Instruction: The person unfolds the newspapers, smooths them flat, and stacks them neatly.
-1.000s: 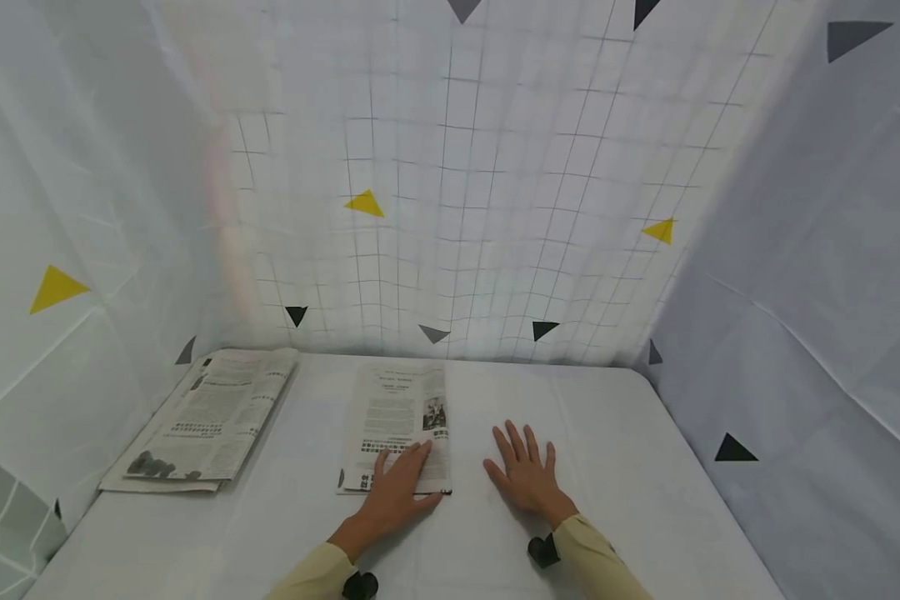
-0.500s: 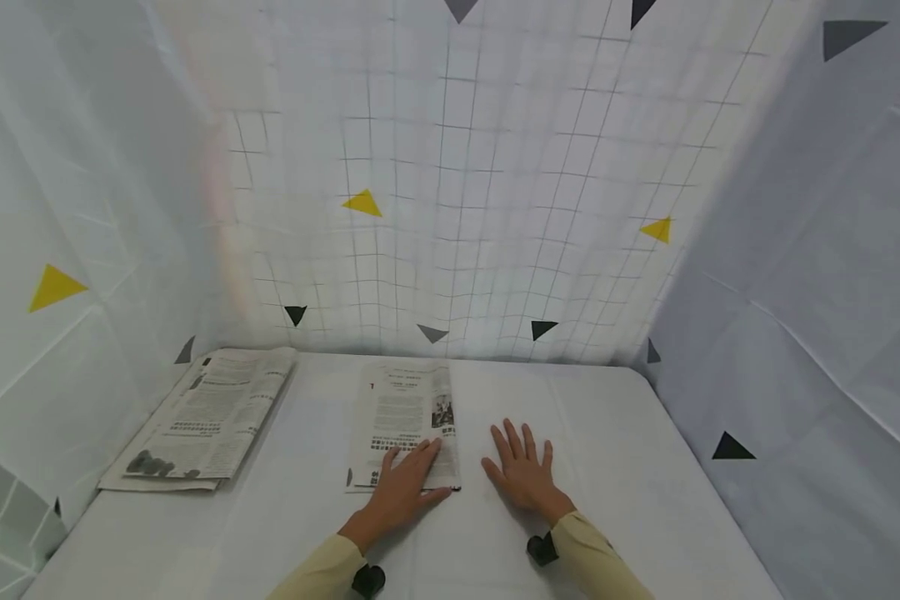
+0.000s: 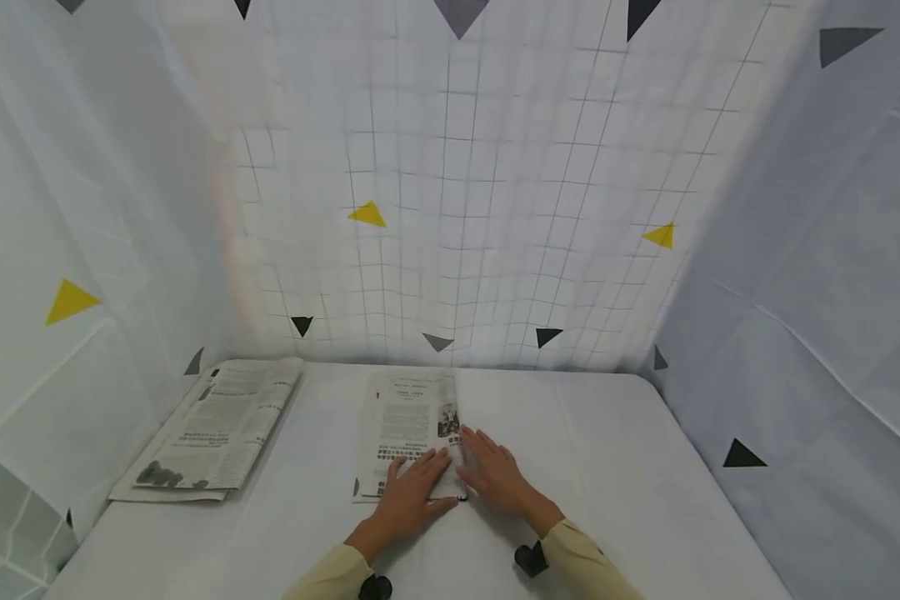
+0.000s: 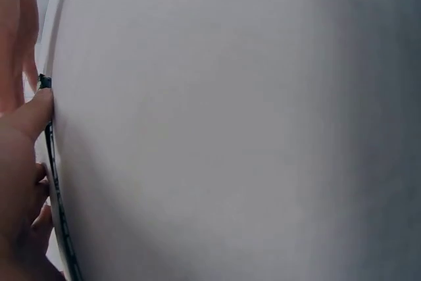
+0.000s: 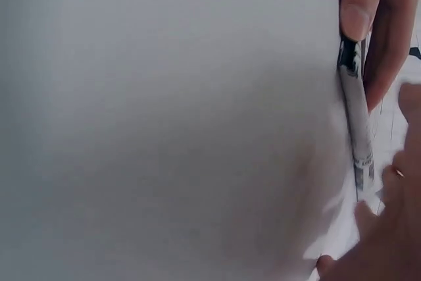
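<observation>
Since we're all going in for a closer look: we're seeing a folded newspaper (image 3: 408,421) that's lying flat on a white table (image 3: 607,475), print running upside down to the person. The left hand (image 3: 412,496) is resting on the newspaper's near end, fingers extended on top and slightly spread, thumb sticking out and touching its near right corner. The right hand (image 3: 498,479) is lying along the newspaper's right edge, fingers stretched out and held close together. We can't tell whether those fingertips are overlapping the edge or just sitting against it. Pale yellow sleeves (image 3: 333,573) are coming in from the newspaper's near side, and a black device (image 3: 528,560) is showing at the right wrist. Well to the newspaper's left, we're spotting another stack of folded newspapers (image 3: 210,429), sitting slightly askew. Beyond the newspaper, a grid-lined white sheet (image 3: 495,167) is hanging, with yellow triangles (image 3: 367,214) and dark triangles (image 3: 548,337) dotting it.
</observation>
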A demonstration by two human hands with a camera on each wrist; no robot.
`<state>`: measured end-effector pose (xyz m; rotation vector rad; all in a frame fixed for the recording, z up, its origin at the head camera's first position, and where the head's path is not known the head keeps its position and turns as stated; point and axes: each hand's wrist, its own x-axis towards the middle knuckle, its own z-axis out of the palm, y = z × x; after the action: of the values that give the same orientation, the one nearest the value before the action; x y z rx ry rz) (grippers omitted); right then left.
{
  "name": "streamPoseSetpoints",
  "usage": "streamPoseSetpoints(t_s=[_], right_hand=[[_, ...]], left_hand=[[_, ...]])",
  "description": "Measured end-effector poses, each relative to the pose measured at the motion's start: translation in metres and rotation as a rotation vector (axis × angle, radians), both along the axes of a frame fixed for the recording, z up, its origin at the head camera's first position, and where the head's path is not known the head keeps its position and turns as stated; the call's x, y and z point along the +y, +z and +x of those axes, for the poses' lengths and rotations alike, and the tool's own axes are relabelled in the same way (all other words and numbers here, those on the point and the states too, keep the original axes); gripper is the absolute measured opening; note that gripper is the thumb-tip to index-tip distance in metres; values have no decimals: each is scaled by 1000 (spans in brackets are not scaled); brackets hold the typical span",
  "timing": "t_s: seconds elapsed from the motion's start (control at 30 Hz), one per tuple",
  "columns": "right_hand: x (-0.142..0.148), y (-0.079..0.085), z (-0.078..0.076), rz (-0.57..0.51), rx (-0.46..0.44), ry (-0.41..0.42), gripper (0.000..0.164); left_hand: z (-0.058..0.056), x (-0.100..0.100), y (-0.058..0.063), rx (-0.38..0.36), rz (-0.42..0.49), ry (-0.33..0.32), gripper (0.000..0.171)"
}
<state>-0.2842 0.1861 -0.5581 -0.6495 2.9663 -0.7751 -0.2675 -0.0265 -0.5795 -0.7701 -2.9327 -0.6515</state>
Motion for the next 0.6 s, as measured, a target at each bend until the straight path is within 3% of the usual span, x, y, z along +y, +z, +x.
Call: streamPoseSetpoints(t_s=[0.13,0.23,0.6], right_hand=[[-2,-5,-4,60,-65,55,72],[0,-5,-6,102,-64,71,72],[-2,-3,-1,118,-108,52,68]], left_hand=[[0,0,0,6,-6,-9,74],[2,-1,2,21,-7,-7,73],[2,-11,5,2,-68,-21,71]])
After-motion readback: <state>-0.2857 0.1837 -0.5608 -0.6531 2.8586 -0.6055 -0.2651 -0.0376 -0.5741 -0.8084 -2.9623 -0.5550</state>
